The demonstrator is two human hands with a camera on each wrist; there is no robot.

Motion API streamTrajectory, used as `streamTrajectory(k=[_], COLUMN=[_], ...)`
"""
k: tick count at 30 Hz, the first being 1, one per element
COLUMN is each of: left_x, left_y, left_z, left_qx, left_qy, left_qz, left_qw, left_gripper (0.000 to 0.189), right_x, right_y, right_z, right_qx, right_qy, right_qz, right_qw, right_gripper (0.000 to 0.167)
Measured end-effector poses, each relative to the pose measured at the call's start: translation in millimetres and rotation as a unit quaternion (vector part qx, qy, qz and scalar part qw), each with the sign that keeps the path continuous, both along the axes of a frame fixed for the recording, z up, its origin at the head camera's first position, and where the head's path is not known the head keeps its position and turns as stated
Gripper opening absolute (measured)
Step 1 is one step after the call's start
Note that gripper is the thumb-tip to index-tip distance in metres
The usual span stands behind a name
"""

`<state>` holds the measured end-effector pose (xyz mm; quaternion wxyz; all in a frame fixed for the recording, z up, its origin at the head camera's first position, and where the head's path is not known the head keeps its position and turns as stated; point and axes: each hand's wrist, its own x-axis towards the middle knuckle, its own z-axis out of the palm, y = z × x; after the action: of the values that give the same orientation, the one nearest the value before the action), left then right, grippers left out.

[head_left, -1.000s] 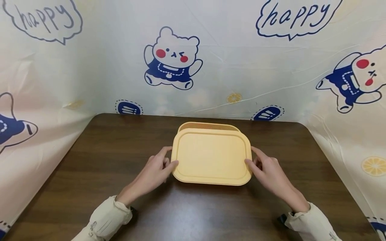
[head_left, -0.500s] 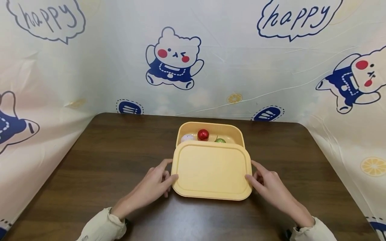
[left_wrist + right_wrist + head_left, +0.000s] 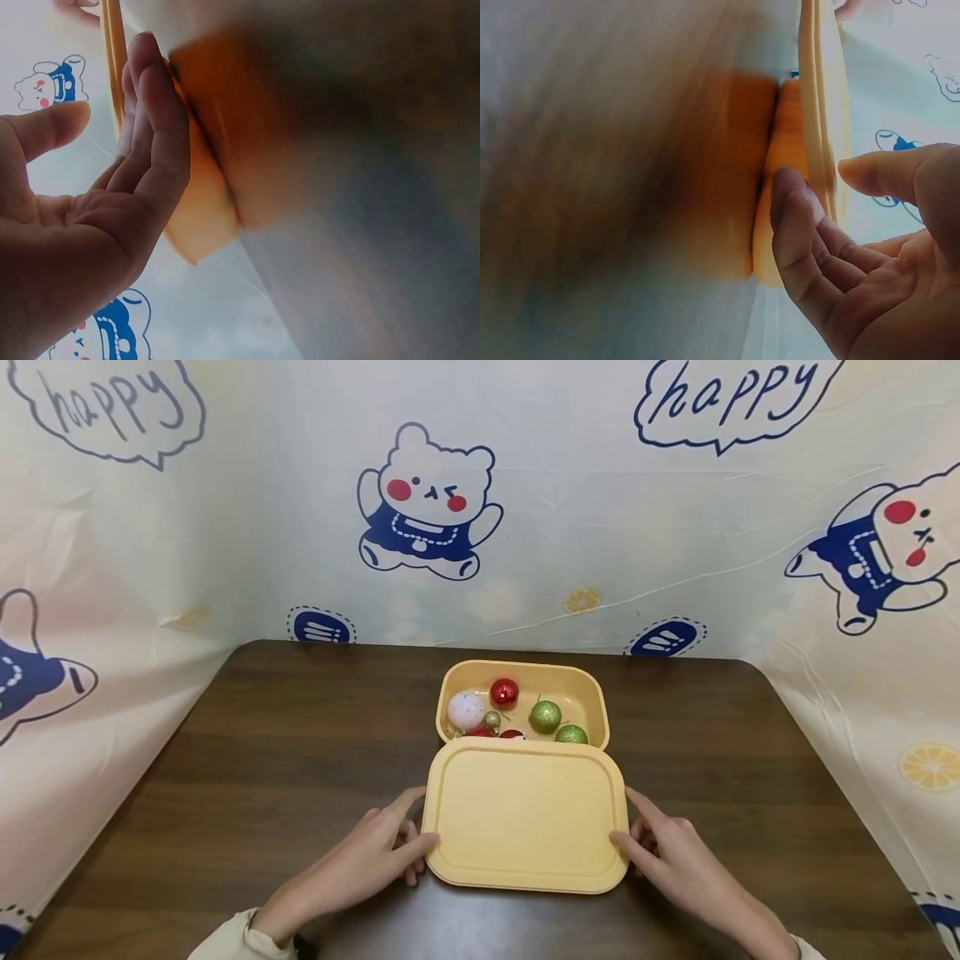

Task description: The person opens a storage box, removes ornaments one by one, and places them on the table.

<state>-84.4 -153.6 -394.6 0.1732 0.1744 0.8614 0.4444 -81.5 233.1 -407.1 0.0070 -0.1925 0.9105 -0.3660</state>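
Observation:
A pale yellow lid (image 3: pixel 525 814) is pinched at its two short sides, thumbs on top. My left hand (image 3: pixel 375 856) grips its left edge and my right hand (image 3: pixel 686 864) its right edge. In the right wrist view the lid's rim (image 3: pixel 819 112) lies between thumb and fingers, off the tabletop. Behind it stands a yellow box (image 3: pixel 525 670), uncovered at the back, its front part hidden by the lid. Inside lie Christmas baubles: a red one (image 3: pixel 504 693), a white speckled one (image 3: pixel 466 711), a glittery green one (image 3: pixel 545 717) and several more, some partly covered.
The dark wooden table (image 3: pixel 262 760) has rounded far corners. A pale printed cloth (image 3: pixel 540 527) with bears and "happy" bubbles hangs behind it and along both sides.
Both hands have drawn the lid toward the person, off the box. The box has stayed in place, and its baubles have come into view.

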Motion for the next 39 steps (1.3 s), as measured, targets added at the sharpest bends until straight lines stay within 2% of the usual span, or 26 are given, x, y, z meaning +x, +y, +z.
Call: streamTrajectory(k=[6,13,16,18,26,31,39], left_x=[9.0,18.6,21.0,21.0,8.9,-2.0,-9.8], left_y=[-5.1,-5.6,-5.4,-5.7,-4.2,-0.3,5.1], left_z=[-1.5,-3.0,-4.2,-5.4,-11.7,-12.8,-12.1], left_qx=[-0.016,-0.046,-0.060,-0.054,-0.011,-0.008,-0.018], left_qy=[-0.009,-0.011,-0.016,-0.022,-0.018,-0.001,0.012], left_qz=[-0.008,-0.008,-0.011,-0.017,-0.032,-0.035,-0.030], left_qw=[0.9998,0.9989,0.9980,0.9982,0.9993,0.9994,0.9993], left_gripper=[0.067,0.069,0.072,0.073,0.064,0.053,0.040], right_x=[10.3,17.6,18.9,17.4,2.2,-7.8,-23.5], right_y=[-3,-2,-1,0,-2,-2,-2], right_z=[0.0,-3.4,-5.9,-7.7,-10.5,-9.6,-11.6], right_qx=[0.014,0.028,0.026,0.022,0.031,0.048,0.069], right_qy=[-0.014,-0.002,-0.016,-0.031,-0.075,-0.093,-0.074], right_qz=[0.010,0.024,0.036,0.044,0.049,0.042,0.033], right_qw=[0.9998,0.9993,0.9989,0.9983,0.9955,0.9936,0.9943], right_gripper=[0.059,0.058,0.057,0.058,0.061,0.062,0.056])
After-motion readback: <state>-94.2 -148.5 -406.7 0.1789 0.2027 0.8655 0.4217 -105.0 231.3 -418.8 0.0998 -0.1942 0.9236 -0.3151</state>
